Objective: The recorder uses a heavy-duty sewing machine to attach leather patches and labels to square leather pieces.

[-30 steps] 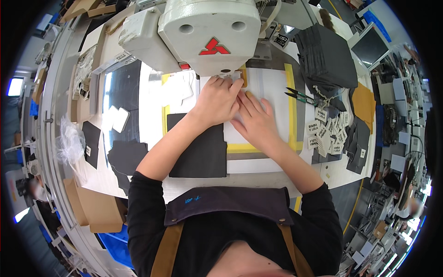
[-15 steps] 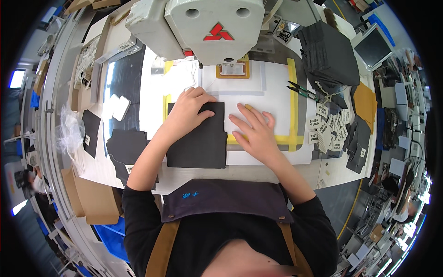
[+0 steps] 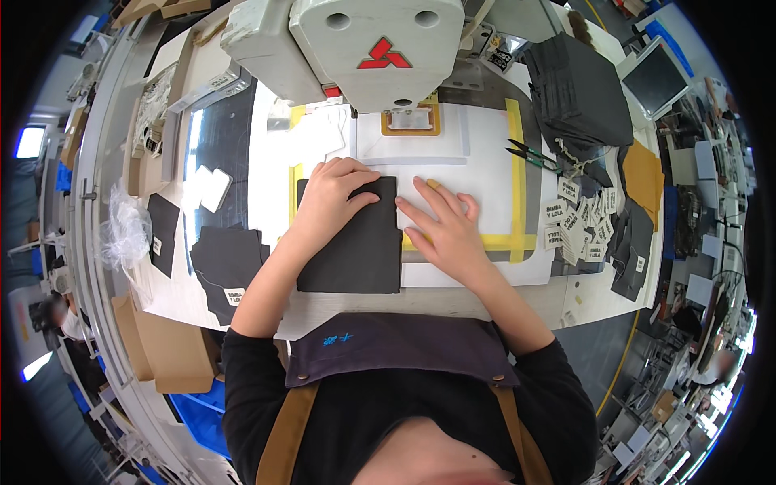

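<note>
A flat black fabric or leather panel [image 3: 352,250], roughly rectangular, lies on the white work sheet [image 3: 485,186] in front of me. My left hand [image 3: 333,198] rests over its upper left part, fingers along the top edge and thumb apart on its face. On the right, my right hand [image 3: 444,226] lies on the sheet with fingers spread, the fingertips close to the panel's right edge. Beyond my hands stands a large pale sewing machine head [image 3: 380,48]. Below it sits a small brass-coloured frame [image 3: 411,121] around a clear plate.
Green-handled snips [image 3: 533,156], a pile of white labels [image 3: 578,230] and a stack of black pieces [image 3: 578,93] lie to the right. Cut black panels [image 3: 222,263] and a white block [image 3: 216,189] lie left. Yellow tape [image 3: 516,186] borders the sheet. An open cardboard box [image 3: 174,347] stands lower left.
The whole view has shifted slightly. My hands and the black panel keep nearly the same places relative to each other, with my right fingers marginally nearer the panel.
</note>
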